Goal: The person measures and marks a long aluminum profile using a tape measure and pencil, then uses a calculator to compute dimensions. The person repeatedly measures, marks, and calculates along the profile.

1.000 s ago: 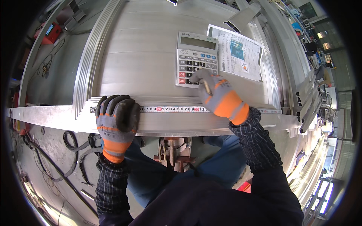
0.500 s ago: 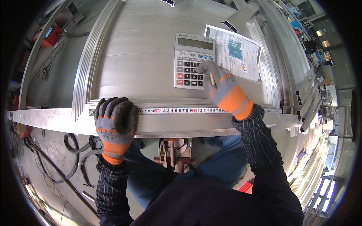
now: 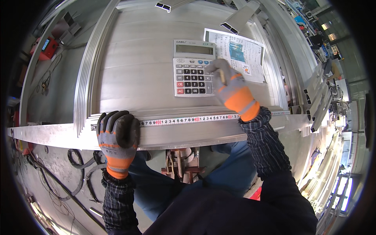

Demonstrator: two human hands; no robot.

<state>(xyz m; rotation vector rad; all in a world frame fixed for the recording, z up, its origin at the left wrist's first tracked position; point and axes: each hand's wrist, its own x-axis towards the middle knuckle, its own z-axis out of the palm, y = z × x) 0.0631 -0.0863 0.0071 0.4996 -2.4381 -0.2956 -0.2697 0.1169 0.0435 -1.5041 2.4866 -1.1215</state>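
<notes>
My left hand (image 3: pixel 118 135), in a grey and orange glove with dark fingertips, is closed over the front metal rail (image 3: pixel 176 131) and the white measuring tape (image 3: pixel 180 121) lying along it. The glove hides part of the tape. My right hand (image 3: pixel 233 86), in a matching glove, has curled fingers around a thin tan pencil-like stick (image 3: pixel 223 77). It is slightly blurred and hovers at the right side of a silver calculator (image 3: pixel 190 84), covering some of its keys. Digits show at the right end of the calculator's display (image 3: pixel 194 49).
A printed sheet (image 3: pixel 252 58) lies right of the calculator on the silver panel (image 3: pixel 137 58). Metal profiles (image 3: pixel 241 19) rest across the far side. A red device (image 3: pixel 49 47) sits at far left. Black hoses (image 3: pixel 76 158) lie on the floor beside a clamp-like metal fixture (image 3: pixel 180 162).
Digits have appeared on the calculator's formerly blank display. My right hand has shifted slightly right relative to the keys. My left hand stays on the tape; the whole view has shifted a little.
</notes>
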